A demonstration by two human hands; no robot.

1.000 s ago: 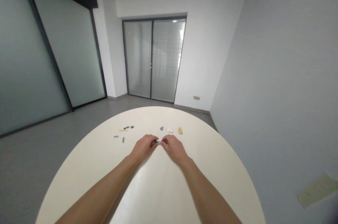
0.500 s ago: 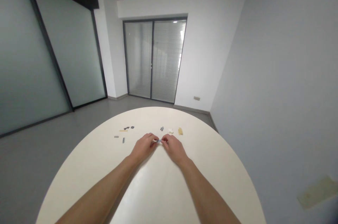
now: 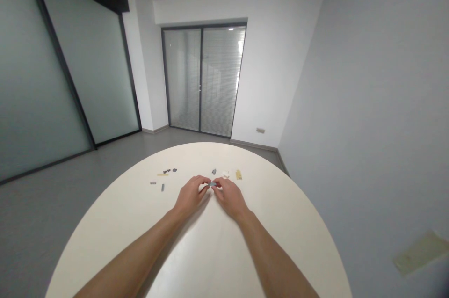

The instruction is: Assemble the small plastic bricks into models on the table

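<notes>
Between my two hands is a small grey-blue piece (image 3: pixel 212 184), pinched at its ends just above the table. My left hand (image 3: pixel 191 194) has thumb and fingers closed on its left end. The thumb and fingers of my right hand (image 3: pixel 229 195) close on the right end and partly cover it. Its exact kind is too small to make out. Just beyond the hands lie a small grey piece (image 3: pixel 213 171), some white pieces (image 3: pixel 225 174) and a yellowish piece (image 3: pixel 239 174).
On the left of the round white table (image 3: pixel 203 256) lie dark pieces (image 3: pixel 167 171), another dark piece (image 3: pixel 174 170), a tan strip (image 3: pixel 162 175) and two grey pieces, one flat (image 3: pixel 153 183) and one pointing toward me (image 3: pixel 162 187). A wall (image 3: pixel 372 101) stands to the right.
The grey-blue piece has been raised and turned slightly between my fingers, and more of it shows. Both hands have shifted only a little; the loose pieces lie as before.
</notes>
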